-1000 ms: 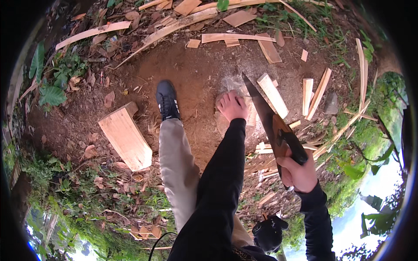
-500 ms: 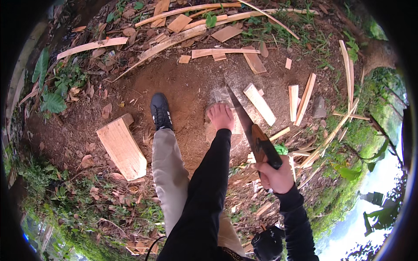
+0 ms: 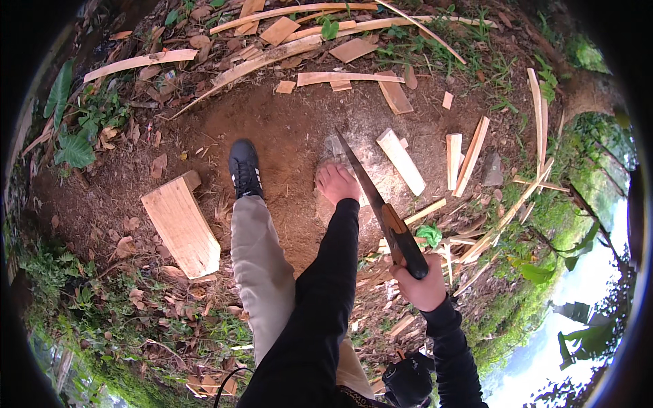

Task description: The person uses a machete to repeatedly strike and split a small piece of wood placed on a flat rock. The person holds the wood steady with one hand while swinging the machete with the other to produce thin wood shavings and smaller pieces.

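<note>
My right hand (image 3: 423, 282) grips the dark handle of a handsaw (image 3: 359, 170). The long, tapering blade slants up and to the left, its tip beyond my left hand (image 3: 337, 182). With fingers bent and close together, my left hand presses down on a piece of wood (image 3: 367, 196) low to the ground. Most of that wood is hidden by the hand, the blade and pale sawdust. The blade passes just right of my left fingers; whether its teeth touch the wood I cannot tell.
A thick pale board (image 3: 182, 228) lies left of my shoe (image 3: 244, 166). Cut wood pieces (image 3: 401, 162) lie to the right, near a grey stone (image 3: 493, 168) and a crumpled green thing (image 3: 429, 235). Long strips (image 3: 272, 60) cross the far side. A black rounded object (image 3: 408, 379) is at the lower edge.
My right hand has drawn the saw back toward me and slightly left, so more blade shows beside my left hand. The left hand stays on the wood; the whole view has shifted slightly.
</note>
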Available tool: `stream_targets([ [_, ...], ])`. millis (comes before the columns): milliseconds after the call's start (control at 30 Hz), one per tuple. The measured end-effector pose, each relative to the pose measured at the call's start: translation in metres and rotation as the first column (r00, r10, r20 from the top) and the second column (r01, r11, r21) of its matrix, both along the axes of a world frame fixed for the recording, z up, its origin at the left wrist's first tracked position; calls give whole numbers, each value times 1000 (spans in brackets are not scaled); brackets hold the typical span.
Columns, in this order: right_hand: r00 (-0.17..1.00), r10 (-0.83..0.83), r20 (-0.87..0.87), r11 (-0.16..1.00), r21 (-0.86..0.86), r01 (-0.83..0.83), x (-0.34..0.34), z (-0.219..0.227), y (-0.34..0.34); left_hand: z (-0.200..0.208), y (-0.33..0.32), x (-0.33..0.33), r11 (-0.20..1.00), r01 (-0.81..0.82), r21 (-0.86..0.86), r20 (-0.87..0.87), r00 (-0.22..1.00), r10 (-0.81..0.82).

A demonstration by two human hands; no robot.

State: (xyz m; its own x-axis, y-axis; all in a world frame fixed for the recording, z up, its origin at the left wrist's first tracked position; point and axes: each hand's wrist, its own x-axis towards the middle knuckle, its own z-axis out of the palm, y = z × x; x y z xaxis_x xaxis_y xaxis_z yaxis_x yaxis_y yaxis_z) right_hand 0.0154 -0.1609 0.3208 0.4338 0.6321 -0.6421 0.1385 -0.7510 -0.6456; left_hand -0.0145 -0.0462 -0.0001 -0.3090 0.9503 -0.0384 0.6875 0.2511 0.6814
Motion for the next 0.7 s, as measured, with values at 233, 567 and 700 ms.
stream_targets([
  [233,993,92,71,995,22,-94,1,1,6,10,-5,-5,992,15,-128,52,999,-8],
  [567,973,142,184,981,105,-163,2,-3,11,10,-17,4,997,-66,-33,30,997,67],
  [700,967,188,172,976,80,-204,0,15,21,4,-15,3,997,-67,-38,-101,993,62],
])
